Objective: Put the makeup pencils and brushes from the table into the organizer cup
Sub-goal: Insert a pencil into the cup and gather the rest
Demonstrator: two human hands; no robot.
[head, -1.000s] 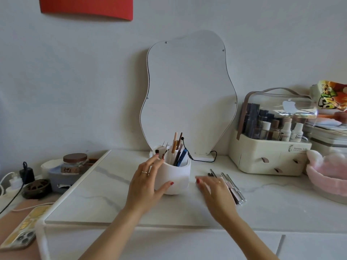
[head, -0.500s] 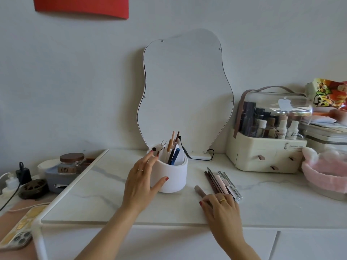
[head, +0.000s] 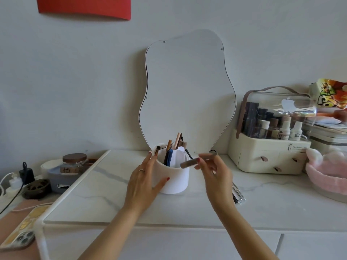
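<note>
The left hand cups the near-left side of the round white organizer cup, fingers spread up its wall and thumb pressed against the front; the grip is loose but in full contact. The cup stands upright on the white marble-patterned table, in front of a wavy-edged mirror, and already carries several pencils and brushes standing on end.

The right hand pinches a slim brown makeup brush between thumb and fingertips, the other fingers curled loosely beneath. The brush lies nearly level in the air, its long axis running left to right with the left end slightly lower, that darker end reaching over the cup's right rim. The rest of the makeup pencils lie together on the table just beside the right wrist, partly hidden by it, pointing away from the viewer.
</note>
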